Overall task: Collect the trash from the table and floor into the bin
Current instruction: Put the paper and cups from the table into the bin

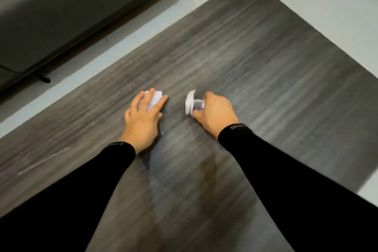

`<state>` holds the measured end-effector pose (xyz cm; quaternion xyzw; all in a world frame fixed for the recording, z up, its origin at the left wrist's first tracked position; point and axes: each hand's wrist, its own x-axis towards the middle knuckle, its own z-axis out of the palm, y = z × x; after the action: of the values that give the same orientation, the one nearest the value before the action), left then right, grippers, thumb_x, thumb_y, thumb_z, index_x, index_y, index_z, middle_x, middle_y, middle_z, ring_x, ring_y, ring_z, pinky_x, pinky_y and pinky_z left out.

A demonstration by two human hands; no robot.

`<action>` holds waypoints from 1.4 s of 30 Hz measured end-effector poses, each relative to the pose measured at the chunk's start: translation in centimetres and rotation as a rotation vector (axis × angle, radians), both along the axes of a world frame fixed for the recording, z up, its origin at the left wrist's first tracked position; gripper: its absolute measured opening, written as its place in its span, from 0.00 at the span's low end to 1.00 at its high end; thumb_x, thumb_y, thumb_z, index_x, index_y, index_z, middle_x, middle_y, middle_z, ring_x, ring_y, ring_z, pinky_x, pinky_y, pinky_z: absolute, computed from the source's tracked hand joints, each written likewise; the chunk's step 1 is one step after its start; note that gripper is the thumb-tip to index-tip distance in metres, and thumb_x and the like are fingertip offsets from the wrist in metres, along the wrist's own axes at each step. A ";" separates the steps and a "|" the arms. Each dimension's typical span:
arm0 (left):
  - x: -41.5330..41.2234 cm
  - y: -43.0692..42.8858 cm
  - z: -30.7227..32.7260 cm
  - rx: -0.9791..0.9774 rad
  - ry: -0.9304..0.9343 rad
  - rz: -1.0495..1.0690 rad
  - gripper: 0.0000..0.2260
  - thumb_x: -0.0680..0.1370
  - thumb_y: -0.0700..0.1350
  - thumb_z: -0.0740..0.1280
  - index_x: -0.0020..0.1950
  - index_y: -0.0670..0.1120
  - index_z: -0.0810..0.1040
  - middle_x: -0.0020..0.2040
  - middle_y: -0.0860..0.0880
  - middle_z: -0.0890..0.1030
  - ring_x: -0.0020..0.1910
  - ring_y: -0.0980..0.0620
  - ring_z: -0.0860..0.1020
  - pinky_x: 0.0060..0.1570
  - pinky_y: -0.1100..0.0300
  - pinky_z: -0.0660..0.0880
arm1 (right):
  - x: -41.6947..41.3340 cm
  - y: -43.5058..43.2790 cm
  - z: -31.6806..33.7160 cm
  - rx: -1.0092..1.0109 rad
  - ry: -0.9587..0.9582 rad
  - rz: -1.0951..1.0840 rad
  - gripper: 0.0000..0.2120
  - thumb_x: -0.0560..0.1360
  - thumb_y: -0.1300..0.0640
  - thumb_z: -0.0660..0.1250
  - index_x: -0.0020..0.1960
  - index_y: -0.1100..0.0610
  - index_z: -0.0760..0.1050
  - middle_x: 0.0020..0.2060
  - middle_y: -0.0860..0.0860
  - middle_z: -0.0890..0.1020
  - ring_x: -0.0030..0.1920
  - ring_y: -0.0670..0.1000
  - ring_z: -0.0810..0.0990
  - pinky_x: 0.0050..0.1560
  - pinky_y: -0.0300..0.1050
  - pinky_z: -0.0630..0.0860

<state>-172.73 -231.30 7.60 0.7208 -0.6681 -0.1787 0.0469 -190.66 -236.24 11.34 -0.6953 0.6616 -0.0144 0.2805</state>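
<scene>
Grip, left hand: fingers spread and curled down over a crumpled white paper ball, pressing it against the table; the paper shows between and beyond the fingertips, its far edge uncovered. Grip, right hand: fingers and thumb closed round a small clear plastic cup lying on its side, its mouth turned toward the left hand, with a white peeled lid standing up from the rim on the side away from the palm. The two held items lie near each other but apart, a strip of bare tabletop between them. Paper ball: matte, creased, irregular, bright white. Cup: transparent, smooth, round-walled, faintly grey where the table shows through; whether anything is inside cannot be told. Lid: thin, curved, opaque white, pointed at its top corner. Table: flat, dark grey wood-grain laminate, streaked lengthwise, slightly glossy, with a brownish smear toward the wearer from the right hand and a pale scratch line well out beyond the left forearm. Sleeves: black, close-fitting, to the wrists. Beyond the left hand, past the table edge: pale smooth floor and a dark grey sofa on slim black tapered legs. The view is motion-blurred.
</scene>
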 end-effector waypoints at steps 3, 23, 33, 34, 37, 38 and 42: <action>-2.3 1.3 0.3 -0.172 -0.001 0.058 0.14 0.78 0.41 0.60 0.63 0.42 0.75 0.64 0.37 0.73 0.60 0.34 0.69 0.57 0.42 0.65 | -3.6 4.5 0.3 0.076 -0.149 -0.237 0.19 0.74 0.44 0.63 0.46 0.61 0.78 0.46 0.61 0.83 0.51 0.60 0.80 0.45 0.45 0.72; -39.1 25.6 0.9 0.601 0.566 -0.067 0.12 0.80 0.45 0.55 0.55 0.41 0.74 0.57 0.41 0.77 0.56 0.44 0.74 0.53 0.58 0.68 | -31.5 39.0 -5.8 0.354 -0.806 -1.646 0.07 0.74 0.58 0.58 0.38 0.56 0.69 0.35 0.58 0.75 0.35 0.55 0.72 0.40 0.49 0.67; -39.7 28.7 -8.5 0.750 0.176 -0.160 0.16 0.77 0.44 0.59 0.64 0.43 0.71 0.64 0.41 0.76 0.61 0.41 0.74 0.50 0.60 0.65 | -32.6 46.0 -14.7 0.346 -0.626 -1.818 0.03 0.68 0.60 0.64 0.41 0.58 0.72 0.34 0.53 0.71 0.39 0.53 0.67 0.38 0.43 0.67; -39.7 28.5 -9.1 0.736 0.170 -0.165 0.16 0.77 0.44 0.60 0.64 0.43 0.72 0.63 0.41 0.76 0.61 0.42 0.74 0.51 0.60 0.66 | -32.3 46.7 -15.6 0.389 -0.606 -1.940 0.11 0.68 0.60 0.66 0.49 0.63 0.72 0.39 0.54 0.72 0.41 0.54 0.68 0.41 0.44 0.69; -40.0 27.9 -10.4 0.695 0.185 -0.178 0.16 0.77 0.43 0.60 0.65 0.44 0.72 0.63 0.43 0.77 0.61 0.44 0.74 0.54 0.61 0.66 | -31.0 48.1 -18.1 0.626 -0.917 -2.138 0.22 0.70 0.59 0.70 0.60 0.66 0.70 0.45 0.56 0.76 0.42 0.56 0.75 0.41 0.45 0.75; -40.1 27.6 -10.6 0.684 0.197 -0.190 0.16 0.78 0.43 0.59 0.65 0.44 0.71 0.64 0.44 0.77 0.60 0.46 0.74 0.53 0.62 0.65 | -30.6 48.1 -18.6 0.684 -1.031 -2.108 0.18 0.72 0.57 0.69 0.59 0.63 0.73 0.46 0.56 0.78 0.41 0.55 0.77 0.37 0.43 0.76; -40.3 26.2 -10.7 0.647 0.226 -0.268 0.15 0.78 0.43 0.59 0.64 0.45 0.72 0.62 0.45 0.77 0.58 0.49 0.75 0.52 0.63 0.66 | -29.3 48.3 -20.3 0.727 -1.120 -2.049 0.16 0.78 0.60 0.59 0.65 0.65 0.70 0.50 0.59 0.76 0.36 0.55 0.77 0.29 0.42 0.80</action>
<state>-213.04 -205.10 -3.15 0.5801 -0.6559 -0.4640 -0.1338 -219.96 -187.96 -8.94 0.3686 0.6563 -0.3404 0.5635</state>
